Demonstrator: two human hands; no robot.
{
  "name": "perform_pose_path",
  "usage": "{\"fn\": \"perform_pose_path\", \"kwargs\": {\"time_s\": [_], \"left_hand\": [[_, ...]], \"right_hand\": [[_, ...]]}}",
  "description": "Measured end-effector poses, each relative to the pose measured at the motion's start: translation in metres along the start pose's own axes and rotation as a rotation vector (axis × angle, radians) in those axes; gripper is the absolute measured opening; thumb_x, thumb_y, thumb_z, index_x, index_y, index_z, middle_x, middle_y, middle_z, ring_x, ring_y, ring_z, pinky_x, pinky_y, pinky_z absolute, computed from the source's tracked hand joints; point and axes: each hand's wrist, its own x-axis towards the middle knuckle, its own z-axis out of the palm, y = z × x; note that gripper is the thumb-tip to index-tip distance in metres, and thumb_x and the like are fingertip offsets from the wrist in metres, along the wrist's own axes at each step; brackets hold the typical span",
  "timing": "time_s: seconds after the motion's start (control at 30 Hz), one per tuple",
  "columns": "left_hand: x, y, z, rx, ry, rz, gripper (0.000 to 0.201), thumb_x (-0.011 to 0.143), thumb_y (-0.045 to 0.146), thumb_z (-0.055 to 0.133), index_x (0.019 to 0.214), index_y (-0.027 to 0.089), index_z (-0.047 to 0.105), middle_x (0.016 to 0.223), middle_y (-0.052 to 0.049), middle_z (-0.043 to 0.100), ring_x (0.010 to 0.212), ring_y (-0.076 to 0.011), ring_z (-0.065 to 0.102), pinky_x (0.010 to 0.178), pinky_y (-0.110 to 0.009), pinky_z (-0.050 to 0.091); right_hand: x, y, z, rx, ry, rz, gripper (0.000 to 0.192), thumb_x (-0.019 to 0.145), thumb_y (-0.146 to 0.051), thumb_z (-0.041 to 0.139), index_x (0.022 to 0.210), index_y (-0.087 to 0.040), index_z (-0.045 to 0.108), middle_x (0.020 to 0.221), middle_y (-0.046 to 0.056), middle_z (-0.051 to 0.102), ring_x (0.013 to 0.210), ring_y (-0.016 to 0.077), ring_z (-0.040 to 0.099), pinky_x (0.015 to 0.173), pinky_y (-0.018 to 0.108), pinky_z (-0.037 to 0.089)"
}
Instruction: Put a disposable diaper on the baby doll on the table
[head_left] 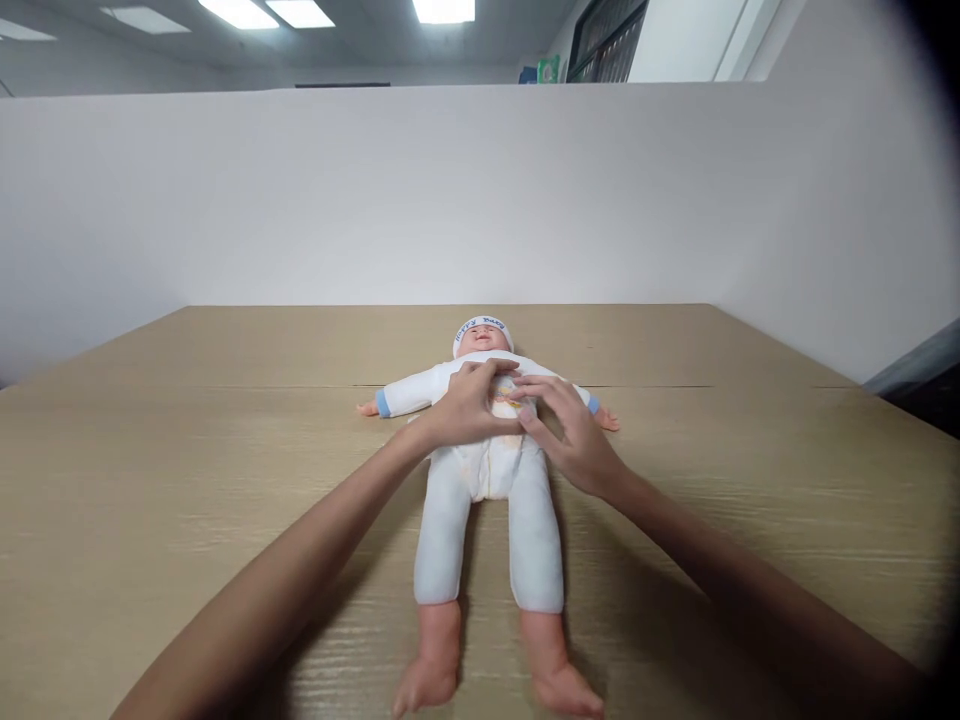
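lying flat on its back on the wooden table, a baby doll stretches its legs toward the camera and its head toward the far wall, roughly at the middle of the tabletop. the doll wears a white one-piece suit with blue cuffs and a white cap with small lettering across the brim; its bare feet stick out of the suit legs at the near edge of the view, and its arms spread out to either side.

both hands rest on the doll's chest. the left hand lies with its fingers curled and pinched on the suit fabric just below the doll's chin. the right hand sits just beside it, touching the same patch of cloth, fingers bent and thumb pressing toward the left hand; whether it actually has a fold of fabric pinched cannot be told. together the hands cover most of the doll's chest, so the front of the suit there is hidden, apart from a bit of yellowish print showing between the fingers.

beyond the doll's head a plain white partition rises from the far edge of the table. above the partition, ceiling lights glow. a seam in the tabletop runs sideways behind the doll's shoulders.
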Motion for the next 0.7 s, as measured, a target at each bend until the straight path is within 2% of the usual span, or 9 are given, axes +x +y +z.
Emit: {"fn": "perform_pose_path", "kwargs": {"time_s": [0.07,0.13,0.2,0.27,0.33,0.43,0.53,0.63,0.7], "left_hand": [[-0.005,-0.005,-0.007,-0.130,-0.015,0.020,0.071,0.092,0.052,0.089,0.152,0.025,0.061,0.161,-0.011,0.064,0.151,-0.0370,0.055,0.124,-0.053,0.048],[-0.016,-0.014,-0.012,-0.199,0.017,0.038,0.058,0.104,0.052,0.077,0.153,0.026,0.061,0.162,-0.010,0.063,0.151,-0.0330,0.058,0.124,-0.048,0.049],[-0.033,-0.027,-0.015,-0.162,0.104,0.043,0.046,0.115,0.050,0.061,0.154,0.026,0.061,0.162,-0.010,0.063,0.152,-0.0311,0.058,0.126,-0.047,0.048],[-0.054,-0.042,-0.017,-0.069,0.201,0.038,0.043,0.119,0.048,0.051,0.154,0.026,0.060,0.161,-0.010,0.063,0.151,-0.0305,0.058,0.126,-0.048,0.047],[-0.076,-0.058,-0.021,0.050,0.265,0.002,0.041,0.119,0.047,0.049,0.152,0.025,0.060,0.159,-0.011,0.065,0.147,-0.0309,0.059,0.123,-0.050,0.047],[-0.100,-0.077,-0.027,0.219,0.267,-0.091,0.037,0.116,0.047,0.051,0.141,0.022,0.062,0.148,-0.013,0.070,0.136,-0.0337,0.063,0.119,-0.054,0.047],[-0.112,-0.085,-0.032,0.372,0.223,-0.174,0.033,0.111,0.049,0.055,0.121,0.020,0.066,0.126,-0.015,0.076,0.120,-0.0369,0.067,0.112,-0.058,0.047],[-0.116,-0.085,-0.033,0.499,0.176,-0.258,0.029,0.105,0.051,0.062,0.104,0.021,0.062,0.110,-0.015,0.074,0.110,-0.0381,0.067,0.104,-0.055,0.049],[-0.117,-0.082,-0.033,0.518,0.141,-0.335,0.028,0.103,0.050,0.065,0.097,0.023,0.060,0.104,-0.014,0.074,0.106,-0.0379,0.068,0.096,-0.050,0.050]], "right_hand": [[-0.015,0.003,-0.001,0.028,-0.083,-0.069,0.042,0.117,-0.040,0.055,0.158,-0.032,0.063,0.167,0.009,0.063,0.162,0.0310,0.052,0.136,0.056,0.039],[-0.024,0.008,0.000,0.038,-0.152,-0.112,0.055,0.119,-0.040,0.052,0.173,-0.033,0.047,0.180,0.008,0.050,0.170,0.0300,0.042,0.140,0.058,0.034],[-0.027,0.014,0.000,0.016,-0.184,-0.151,0.060,0.120,-0.041,0.051,0.178,-0.033,0.040,0.185,0.007,0.042,0.173,0.0302,0.036,0.142,0.059,0.031],[-0.028,0.019,0.000,-0.016,-0.195,-0.172,0.061,0.120,-0.041,0.049,0.180,-0.033,0.038,0.185,0.007,0.042,0.174,0.0307,0.035,0.142,0.060,0.030],[-0.028,0.022,-0.002,-0.060,-0.200,-0.187,0.062,0.120,-0.041,0.047,0.180,-0.033,0.036,0.186,0.007,0.042,0.174,0.0316,0.035,0.142,0.062,0.029],[-0.028,0.017,-0.003,-0.145,-0.173,-0.205,0.061,0.120,-0.038,0.046,0.180,-0.032,0.036,0.184,0.008,0.044,0.174,0.0332,0.035,0.142,0.065,0.026],[-0.017,-0.003,-0.001,-0.194,-0.103,-0.228,0.050,0.119,-0.033,0.049,0.169,-0.030,0.051,0.173,0.010,0.058,0.164,0.0343,0.049,0.134,0.062,0.037],[0.008,-0.033,0.010,-0.192,-0.055,-0.236,0.023,0.116,-0.032,0.056,0.133,-0.026,0.071,0.136,0.010,0.078,0.131,0.0321,0.069,0.114,0.052,0.052],[0.028,-0.052,0.022,-0.220,-0.072,-0.197,0.012,0.114,-0.032,0.061,0.107,-0.025,0.068,0.109,0.007,0.077,0.107,0.0281,0.071,0.098,0.045,0.053]]}}
